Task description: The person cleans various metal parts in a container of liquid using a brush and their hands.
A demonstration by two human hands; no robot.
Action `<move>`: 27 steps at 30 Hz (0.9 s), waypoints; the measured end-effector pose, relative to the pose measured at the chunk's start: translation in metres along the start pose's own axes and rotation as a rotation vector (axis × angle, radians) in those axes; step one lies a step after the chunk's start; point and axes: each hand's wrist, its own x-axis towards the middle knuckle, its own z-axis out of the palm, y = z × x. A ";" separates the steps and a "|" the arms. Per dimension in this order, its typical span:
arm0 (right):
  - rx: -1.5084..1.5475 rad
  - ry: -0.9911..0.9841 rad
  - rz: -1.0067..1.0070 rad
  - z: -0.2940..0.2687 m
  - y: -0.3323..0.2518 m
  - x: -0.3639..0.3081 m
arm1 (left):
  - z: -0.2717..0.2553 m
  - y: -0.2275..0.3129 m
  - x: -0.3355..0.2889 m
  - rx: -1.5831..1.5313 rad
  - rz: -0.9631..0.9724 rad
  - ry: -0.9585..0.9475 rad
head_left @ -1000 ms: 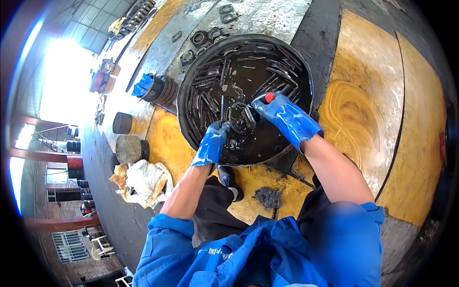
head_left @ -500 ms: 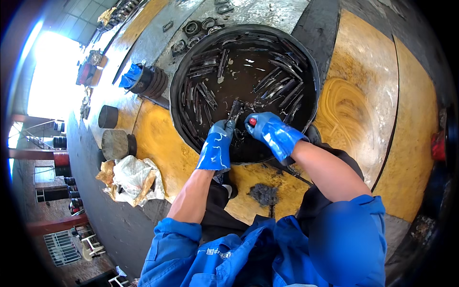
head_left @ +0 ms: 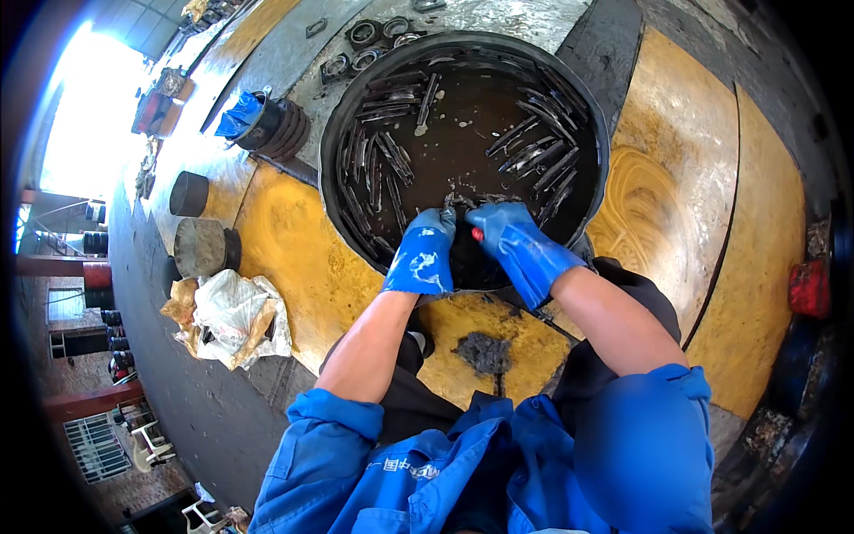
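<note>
Both my hands wear blue rubber gloves and work low over the near side of a large round tub point(head_left: 331, 191) of dark liquid. My right hand point(head_left: 509, 227) is closed around a tool with a red handle point(head_left: 478, 234); its working end is hidden. Close beside it, my left hand point(head_left: 431, 233) pinches a dark oily piece point(head_left: 459, 203), mostly covered by the fingers. Dark narrow metal strips point(head_left: 391, 156) lie in clusters at the tub's left, and more strips point(head_left: 543, 147) lie along its right side.
Dark ring-shaped parts point(head_left: 363, 34) lie beyond the tub. On the left stand a stack of black rings point(head_left: 283, 133) with a blue cloth point(head_left: 240, 116) and a round metal block point(head_left: 203, 247). A crumpled plastic bag point(head_left: 233, 311) and a grey fibre clump point(head_left: 485, 353) lie nearer.
My hands have come closer together and the right one has shifted slightly right. The dark piece, plainer before above my left fingers, is now mostly hidden. The view has shifted a little.
</note>
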 end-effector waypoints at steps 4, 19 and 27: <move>0.346 -0.120 0.322 0.007 0.021 0.008 | 0.007 0.001 -0.007 0.003 0.061 0.016; 1.837 -0.119 0.869 0.002 0.036 0.012 | -0.005 -0.003 -0.017 -0.405 -0.058 0.030; 1.419 -0.102 0.615 0.010 0.027 0.003 | -0.006 0.003 -0.015 -0.363 -0.062 0.010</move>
